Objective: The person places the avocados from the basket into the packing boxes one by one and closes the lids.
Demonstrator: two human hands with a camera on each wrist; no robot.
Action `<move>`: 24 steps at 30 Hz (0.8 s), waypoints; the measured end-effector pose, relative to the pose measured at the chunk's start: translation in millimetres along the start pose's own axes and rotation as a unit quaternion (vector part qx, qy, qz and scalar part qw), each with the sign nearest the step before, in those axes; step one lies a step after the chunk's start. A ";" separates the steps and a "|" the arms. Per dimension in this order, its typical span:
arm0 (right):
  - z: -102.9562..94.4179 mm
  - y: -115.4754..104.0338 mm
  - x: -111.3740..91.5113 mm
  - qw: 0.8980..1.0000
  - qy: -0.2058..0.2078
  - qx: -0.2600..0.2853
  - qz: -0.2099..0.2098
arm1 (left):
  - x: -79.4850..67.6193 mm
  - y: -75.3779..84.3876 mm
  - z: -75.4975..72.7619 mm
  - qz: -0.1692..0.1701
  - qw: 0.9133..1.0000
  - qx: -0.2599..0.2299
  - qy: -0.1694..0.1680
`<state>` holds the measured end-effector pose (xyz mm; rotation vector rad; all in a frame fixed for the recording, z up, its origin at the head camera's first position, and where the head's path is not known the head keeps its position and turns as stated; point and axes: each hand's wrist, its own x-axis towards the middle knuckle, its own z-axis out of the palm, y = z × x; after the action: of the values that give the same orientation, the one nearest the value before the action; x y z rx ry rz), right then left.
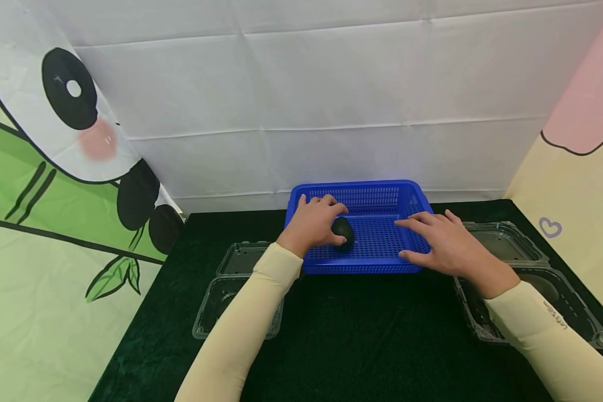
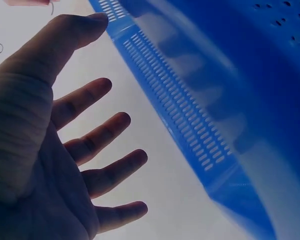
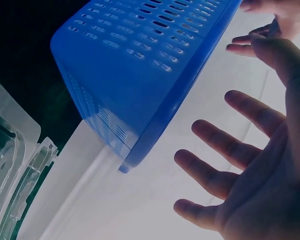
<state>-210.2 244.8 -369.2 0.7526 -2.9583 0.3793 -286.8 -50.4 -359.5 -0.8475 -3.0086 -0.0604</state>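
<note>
A dark, egg-shaped thing (image 1: pixel 344 228), avocado-like, shows inside the blue perforated basket (image 1: pixel 416 192). My left hand (image 1: pixel 314 223) is over the basket's left side, thumb tip overlapping the dark thing in the head view. In the left wrist view, the left hand (image 2: pixel 50 165) has its fingers spread, with nothing between them and the thumb. My right hand (image 1: pixel 444 243) hovers by the basket's right wall, thumb and fingers apart. The right wrist view shows this right hand (image 3: pixel 255 185) holding nothing, beside the basket (image 3: pixel 125 90).
An open clear plastic clamshell box (image 1: pixel 208 298) lies on the left, partly covered by the left forearm. Another, larger clamshell box (image 1: pixel 575 296) lies open under the right forearm. Dark green cloth (image 1: pixel 341 335) covers the table. A white sheet (image 1: pixel 331 100) hangs behind the basket.
</note>
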 end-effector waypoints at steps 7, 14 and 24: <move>0.4 -1.5 -0.9 1.000 -0.002 -0.004 0.003 | 19.2 4.6 6.9 -0.016 0.999 0.011 -0.026; 0.3 -0.4 -1.7 1.000 0.001 -0.007 0.003 | 29.2 11.4 0.4 -0.004 0.999 0.041 -0.026; 3.8 0.6 -4.0 1.000 0.003 -0.009 0.003 | 40.8 12.0 -13.9 -0.007 0.998 0.039 -0.040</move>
<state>-207.0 246.2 -373.6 0.7383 -2.9549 0.3536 -315.2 -19.5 -344.2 -0.8407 -3.0686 0.0933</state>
